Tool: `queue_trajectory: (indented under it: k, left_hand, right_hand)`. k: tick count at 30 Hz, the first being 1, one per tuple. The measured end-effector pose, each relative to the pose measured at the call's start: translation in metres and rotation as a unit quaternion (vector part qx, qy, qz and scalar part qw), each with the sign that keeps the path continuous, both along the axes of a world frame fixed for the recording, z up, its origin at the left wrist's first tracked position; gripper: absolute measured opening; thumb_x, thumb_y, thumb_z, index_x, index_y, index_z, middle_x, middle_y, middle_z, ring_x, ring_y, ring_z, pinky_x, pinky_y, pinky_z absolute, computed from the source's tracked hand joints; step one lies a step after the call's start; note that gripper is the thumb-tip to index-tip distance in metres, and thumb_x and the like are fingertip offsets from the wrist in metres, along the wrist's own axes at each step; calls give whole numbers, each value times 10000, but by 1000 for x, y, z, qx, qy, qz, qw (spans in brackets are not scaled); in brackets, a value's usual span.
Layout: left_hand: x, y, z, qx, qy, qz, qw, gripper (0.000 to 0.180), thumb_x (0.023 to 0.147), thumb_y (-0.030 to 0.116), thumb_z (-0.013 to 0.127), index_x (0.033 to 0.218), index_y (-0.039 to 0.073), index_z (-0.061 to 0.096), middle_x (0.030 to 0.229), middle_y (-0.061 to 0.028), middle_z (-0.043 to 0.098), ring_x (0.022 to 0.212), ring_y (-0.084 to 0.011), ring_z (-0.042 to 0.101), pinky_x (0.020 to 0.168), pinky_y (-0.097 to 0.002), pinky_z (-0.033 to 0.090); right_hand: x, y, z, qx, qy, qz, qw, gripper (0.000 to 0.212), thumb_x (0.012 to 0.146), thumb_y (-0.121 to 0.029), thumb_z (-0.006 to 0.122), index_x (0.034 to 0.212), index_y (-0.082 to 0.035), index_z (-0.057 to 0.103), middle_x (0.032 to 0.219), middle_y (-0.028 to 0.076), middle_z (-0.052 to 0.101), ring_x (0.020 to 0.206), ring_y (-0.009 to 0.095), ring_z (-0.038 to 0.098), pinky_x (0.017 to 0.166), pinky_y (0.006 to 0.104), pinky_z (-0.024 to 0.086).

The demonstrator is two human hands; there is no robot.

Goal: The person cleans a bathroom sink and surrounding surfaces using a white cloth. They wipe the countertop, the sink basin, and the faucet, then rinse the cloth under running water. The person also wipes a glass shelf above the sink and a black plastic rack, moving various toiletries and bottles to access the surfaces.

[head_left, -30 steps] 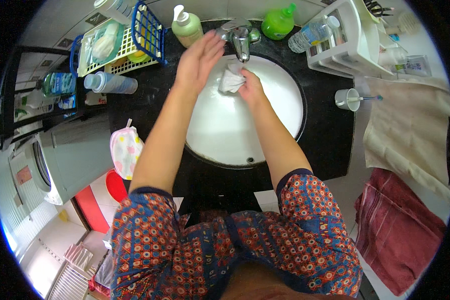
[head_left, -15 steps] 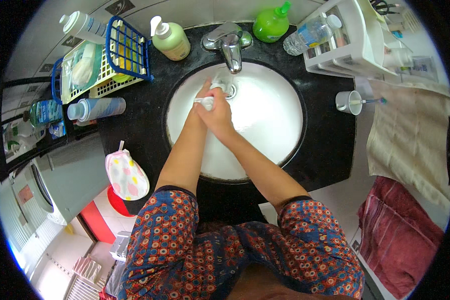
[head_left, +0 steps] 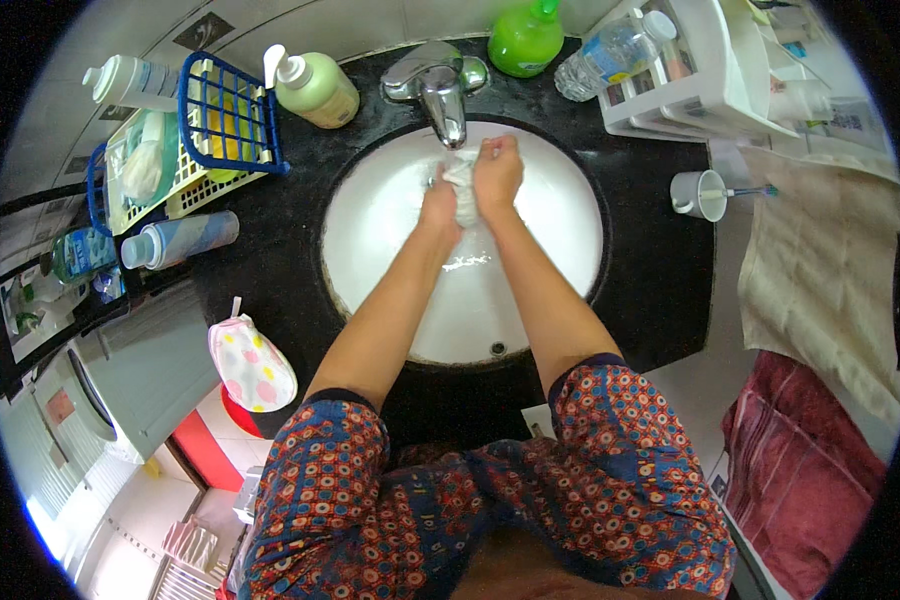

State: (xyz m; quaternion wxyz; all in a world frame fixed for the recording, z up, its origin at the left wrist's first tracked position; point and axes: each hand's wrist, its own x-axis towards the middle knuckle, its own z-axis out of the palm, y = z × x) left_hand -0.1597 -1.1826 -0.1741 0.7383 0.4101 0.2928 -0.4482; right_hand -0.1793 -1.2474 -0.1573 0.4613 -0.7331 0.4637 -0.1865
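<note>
A small white crumpled cloth (head_left: 463, 190) is bunched between my two hands over the white oval sink (head_left: 370, 262). It hangs just below the chrome faucet (head_left: 446, 108). My left hand (head_left: 438, 207) closes on the cloth's left side, its fingertips partly hidden by blur. On the other side my right hand (head_left: 498, 176) grips the cloth with curled fingers, the knuckles close to the spout. Both forearms reach up from the lower edge. Wet glints show on the basin beneath my wrists.
Left of the faucet stand a pump bottle (head_left: 316, 92) and a blue-and-cream basket (head_left: 232, 120); a spray can (head_left: 182, 240) and patterned pouch (head_left: 253, 366) lie nearer. At right are a green bottle (head_left: 526, 42), water bottle (head_left: 610, 60), white rack (head_left: 670, 105) and mug (head_left: 698, 195).
My right hand has left my left wrist and moved up and right, toward the spout. The white cloth, earlier in the right hand against that wrist, is now between both hands.
</note>
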Motion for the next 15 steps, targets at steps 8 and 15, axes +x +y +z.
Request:
queue_trajectory:
  k: [8,15]
  left_hand:
    - [18,18,-51,17,-87,-41,995,306,970,276,449,1116,33,564,1038,-106,629,911,-233,619,788,-396,512]
    - [73,47,24,149,-434,-346,819,336,940,253,542,1134,-11,616,1134,-99,637,1040,-197,574,939,-328,421]
  right_hand:
    - [-10,-22,-7,-87,65,125,986,163,864,-217,594,895,-57,598,919,201,620,826,423,605,743,463,479]
    - [-40,-20,-82,-33,49,0,998,463,800,-264,732,1132,18,577,1065,152,597,977,240,582,826,361,478]
